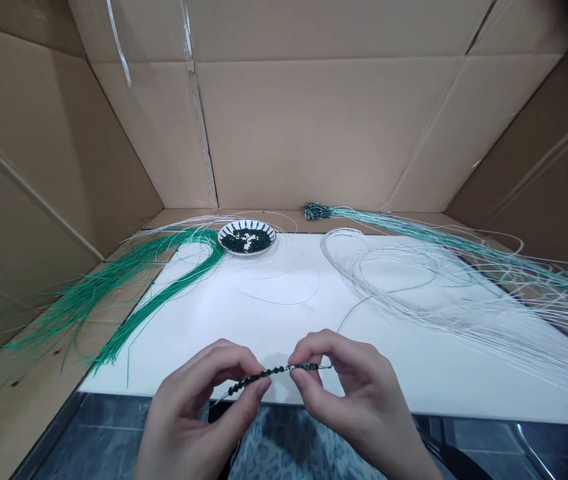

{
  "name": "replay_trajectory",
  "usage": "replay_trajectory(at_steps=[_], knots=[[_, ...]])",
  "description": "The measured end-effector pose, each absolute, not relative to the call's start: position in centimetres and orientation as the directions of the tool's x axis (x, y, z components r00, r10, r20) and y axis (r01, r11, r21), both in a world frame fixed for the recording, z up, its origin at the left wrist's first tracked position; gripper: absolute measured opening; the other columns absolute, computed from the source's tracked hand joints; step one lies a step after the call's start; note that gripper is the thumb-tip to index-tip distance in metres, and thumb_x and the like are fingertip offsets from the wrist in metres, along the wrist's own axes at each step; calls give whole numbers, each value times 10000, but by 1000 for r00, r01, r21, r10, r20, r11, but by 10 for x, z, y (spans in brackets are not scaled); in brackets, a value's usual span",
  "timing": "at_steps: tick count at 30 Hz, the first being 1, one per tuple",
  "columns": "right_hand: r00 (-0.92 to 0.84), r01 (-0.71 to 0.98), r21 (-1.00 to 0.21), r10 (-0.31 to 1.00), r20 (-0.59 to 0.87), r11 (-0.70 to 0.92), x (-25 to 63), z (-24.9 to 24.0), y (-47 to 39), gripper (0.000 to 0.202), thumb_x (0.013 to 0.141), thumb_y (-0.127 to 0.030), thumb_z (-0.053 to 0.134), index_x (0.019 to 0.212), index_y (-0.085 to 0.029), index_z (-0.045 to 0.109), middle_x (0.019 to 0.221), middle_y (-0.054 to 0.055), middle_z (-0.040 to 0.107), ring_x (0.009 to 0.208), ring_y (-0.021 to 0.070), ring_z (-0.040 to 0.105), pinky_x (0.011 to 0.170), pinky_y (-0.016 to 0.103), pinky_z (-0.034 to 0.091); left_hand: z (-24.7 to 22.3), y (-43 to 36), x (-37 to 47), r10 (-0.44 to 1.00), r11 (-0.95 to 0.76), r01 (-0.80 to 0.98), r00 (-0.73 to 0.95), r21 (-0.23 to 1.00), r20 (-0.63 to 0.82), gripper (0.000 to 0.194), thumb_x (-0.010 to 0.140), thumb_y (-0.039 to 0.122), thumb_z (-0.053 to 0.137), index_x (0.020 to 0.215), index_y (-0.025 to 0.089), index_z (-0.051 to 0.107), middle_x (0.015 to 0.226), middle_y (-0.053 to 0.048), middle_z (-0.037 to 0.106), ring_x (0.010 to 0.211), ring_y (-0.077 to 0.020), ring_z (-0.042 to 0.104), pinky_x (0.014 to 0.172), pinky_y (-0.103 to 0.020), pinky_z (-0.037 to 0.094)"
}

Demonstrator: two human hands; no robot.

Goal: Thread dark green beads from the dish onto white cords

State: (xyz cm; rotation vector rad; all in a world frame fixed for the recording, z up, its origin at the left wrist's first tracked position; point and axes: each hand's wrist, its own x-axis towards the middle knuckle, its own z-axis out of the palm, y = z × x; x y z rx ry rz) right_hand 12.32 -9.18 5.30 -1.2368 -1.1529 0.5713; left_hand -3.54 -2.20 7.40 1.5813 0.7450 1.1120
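Note:
Near the front edge of the white board, a short strand of dark beads runs between my two hands. My left hand pinches its left part between thumb and index finger, and a thin thread trails from the beaded end. My right hand pinches the right part, where the beads look more tightly packed. A thin line rises behind my right hand toward the clear strands. Behind my hands, a patterned dish holds many small dark beads with a pale patch of dish showing between them.
Green strands lie curved on the left. Loose clear strands spread over the right of the white board. A green and white bundle lies behind them. Cardboard walls enclose the back and sides.

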Motion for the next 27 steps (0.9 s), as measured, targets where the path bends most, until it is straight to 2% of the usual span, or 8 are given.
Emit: replay_trajectory(at_steps=[6, 11, 17, 21, 24, 27], knots=[[392, 176, -939, 854, 342, 295, 127, 49, -91, 121, 802, -117, 716, 811, -236, 736, 683, -42, 666, 606, 116, 582, 634, 214, 490, 72, -14, -46, 741, -467, 20, 554, 884, 379, 188, 861, 101, 701, 839, 279, 758, 775, 41, 766, 714, -134, 711, 658, -156, 556], [377, 127, -959, 882, 282, 252, 127, 44, -90, 93, 809, -147, 716, 807, -235, 746, 668, -33, 640, 619, 132, 569, 642, 236, 484, 72, -14, -45, 730, -511, 29, 542, 859, 416, 219, 846, 56, 681, 841, 268, 735, 769, 55, 748, 696, -115, 697, 661, -148, 544], [398, 87, -973, 888, 229, 212, 126, 45, -90, 94, 791, -150, 719, 785, -240, 745, 672, -33, 646, 643, 140, 570, 657, 244, 478, 75, -23, -39, 817, -415, 3, 442, 910, 371, 201, 800, 67, 689, 760, 259, 732, 708, 71, 713, 666, -93, 657, 655, -128, 510], [374, 61, -968, 893, 249, 244, 129, 41, -88, 110, 798, -139, 723, 800, -244, 755, 683, -32, 659, 647, 133, 583, 654, 231, 479, 75, -24, -37, 825, -365, -43, 449, 930, 344, 215, 797, 61, 694, 765, 262, 763, 719, 56, 732, 679, -104, 677, 667, -141, 526], [386, 26, -968, 891, 240, 250, 131, 38, -86, 73, 788, -161, 737, 792, -230, 759, 677, -17, 665, 648, 147, 585, 644, 248, 479, 72, -21, -39, 841, -222, -108, 481, 969, 246, 219, 767, 87, 783, 862, 282, 810, 779, 41, 766, 714, -129, 721, 717, -174, 575], [418, -6, -975, 886, 201, 224, 132, 39, -85, 25, 781, -194, 738, 778, -218, 746, 674, -10, 646, 646, 153, 569, 643, 265, 472, 67, -15, -44, 847, -83, -141, 511, 986, 145, 356, 721, 118, 883, 1009, 320, 828, 863, 30, 797, 751, -137, 747, 785, -193, 597]])
